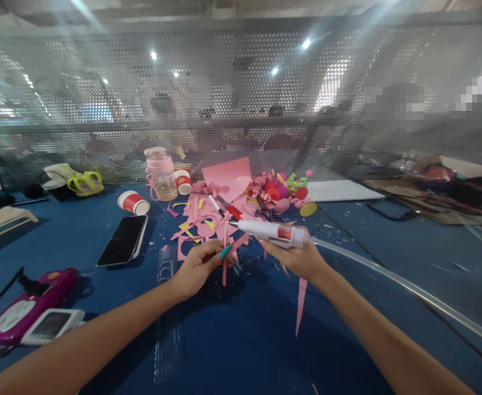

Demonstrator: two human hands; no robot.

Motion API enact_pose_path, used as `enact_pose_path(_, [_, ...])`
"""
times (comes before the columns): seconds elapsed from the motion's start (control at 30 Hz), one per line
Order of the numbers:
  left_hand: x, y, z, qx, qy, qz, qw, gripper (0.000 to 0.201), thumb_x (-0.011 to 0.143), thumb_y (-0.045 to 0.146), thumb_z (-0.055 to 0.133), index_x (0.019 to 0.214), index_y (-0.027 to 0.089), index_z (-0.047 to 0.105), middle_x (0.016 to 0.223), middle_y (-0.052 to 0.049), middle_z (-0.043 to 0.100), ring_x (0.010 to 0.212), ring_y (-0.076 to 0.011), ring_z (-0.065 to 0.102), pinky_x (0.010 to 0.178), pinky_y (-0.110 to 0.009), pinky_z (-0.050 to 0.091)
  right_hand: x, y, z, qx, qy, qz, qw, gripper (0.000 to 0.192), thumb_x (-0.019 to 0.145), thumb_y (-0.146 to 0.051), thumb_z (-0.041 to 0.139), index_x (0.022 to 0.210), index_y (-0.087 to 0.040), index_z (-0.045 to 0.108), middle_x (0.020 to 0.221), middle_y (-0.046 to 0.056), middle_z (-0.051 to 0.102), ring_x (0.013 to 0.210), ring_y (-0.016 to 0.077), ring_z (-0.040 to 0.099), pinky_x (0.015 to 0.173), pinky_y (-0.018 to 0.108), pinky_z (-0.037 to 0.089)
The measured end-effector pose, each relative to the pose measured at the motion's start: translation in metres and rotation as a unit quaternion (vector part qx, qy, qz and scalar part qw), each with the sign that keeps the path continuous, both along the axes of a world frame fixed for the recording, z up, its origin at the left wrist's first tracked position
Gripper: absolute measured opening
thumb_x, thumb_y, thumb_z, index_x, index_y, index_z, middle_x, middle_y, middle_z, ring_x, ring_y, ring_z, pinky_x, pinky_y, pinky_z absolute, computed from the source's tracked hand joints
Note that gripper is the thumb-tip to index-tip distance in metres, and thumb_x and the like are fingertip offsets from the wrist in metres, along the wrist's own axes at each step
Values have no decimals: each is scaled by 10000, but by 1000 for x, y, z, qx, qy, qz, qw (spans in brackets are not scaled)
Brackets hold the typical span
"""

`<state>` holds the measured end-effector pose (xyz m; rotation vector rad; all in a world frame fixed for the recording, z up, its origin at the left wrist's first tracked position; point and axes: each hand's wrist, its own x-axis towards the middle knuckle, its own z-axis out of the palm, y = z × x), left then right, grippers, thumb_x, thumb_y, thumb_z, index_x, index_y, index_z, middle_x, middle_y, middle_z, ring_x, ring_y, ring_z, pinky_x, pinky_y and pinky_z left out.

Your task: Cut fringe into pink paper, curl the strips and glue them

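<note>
My left hand [195, 269] pinches a narrow pink paper strip [224, 274] that stands roughly upright between its fingers. A white glue gun [261, 229] is gripped in my right hand [302, 260], its nozzle pointing left at the strip's upper part. Whether the nozzle touches the paper I cannot tell. From the gun's back end a long clear glue stick [389, 275] runs off to the right. Just beyond my hands lies a heap of pink paper scraps [203, 225] with a few yellow pieces. A white marker-like pen [216, 206] rests on the heap.
Coloured paper shapes [282, 192] are piled behind the gun. Left stand a phone [123, 240], paper cups [134, 203] and a pink-lidded bottle [161, 175]. A clear ruler [167, 329] lies near my left forearm, a purple case [31, 304] further left. A perforated metal screen [241, 109] closes the back.
</note>
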<state>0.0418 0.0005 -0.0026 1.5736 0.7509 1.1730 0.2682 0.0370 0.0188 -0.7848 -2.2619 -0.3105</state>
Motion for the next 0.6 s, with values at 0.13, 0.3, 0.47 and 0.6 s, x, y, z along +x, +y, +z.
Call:
enact_pose_path(0.13, [0,0,0,3,7,6,1000,230,772,350,551,715,139,622,745,-39,561,700,-132,548,676,-257,455,0,3,-4,20,-10,-3,1000,237,785,-206,465,736,-208,697,646,58,652,734,240,620,671,427,486])
enact_pose_path(0.3, [0,0,0,12,5,0,1000,219,785,333,537,725,142,624,753,-40,564,707,-131,552,682,-254,452,0,3,-5,29,-6,-11,999,227,784,-219,469,725,-200,688,639,59,640,729,230,614,663,407,497])
enact_pose_path(0.47, [0,-1,1,6,-1,-3,1000,220,781,337,541,723,140,621,758,-42,558,697,-131,550,673,-261,458,-7,-2,2,11,23,-9,1000,256,800,-231,468,644,-180,665,582,53,610,639,189,597,628,355,493])
enact_pose_path(0.6, [0,-1,1,6,3,-7,1000,216,790,330,531,735,142,621,767,-41,559,704,-129,551,681,-262,456,-8,-5,10,10,13,7,1000,293,803,-216,448,600,-180,657,570,54,596,585,169,572,550,321,474])
